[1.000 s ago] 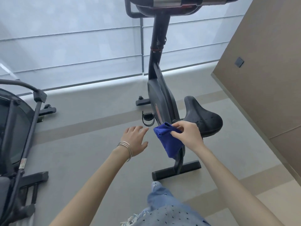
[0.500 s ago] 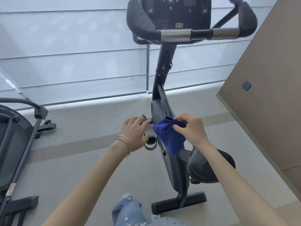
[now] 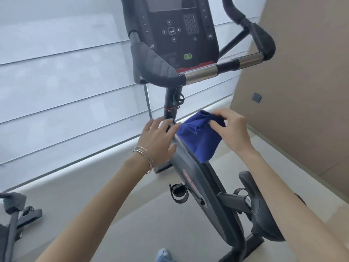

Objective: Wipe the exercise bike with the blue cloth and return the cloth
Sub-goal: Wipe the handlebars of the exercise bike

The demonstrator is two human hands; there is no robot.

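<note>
Two hands work above the frame: the right hand [image 3: 231, 129] pinches the bunched blue cloth [image 3: 200, 138] held over the exercise bike [image 3: 198, 178], the left hand [image 3: 157, 138] spread beside it, so wiping looks barely begun and returning the cloth remains.

The view has tilted up and closer — the console [image 3: 174, 29] of the exercise bike [image 3: 198, 178], cut off a second ago, now fills the top, and the saddle [image 3: 262, 210] has dropped to the lower right. Both hands have risen along the frame: the right hand [image 3: 233, 129] carries the blue cloth [image 3: 200, 137] up near the handlebar post, the left hand [image 3: 157, 138] beside it.
</note>
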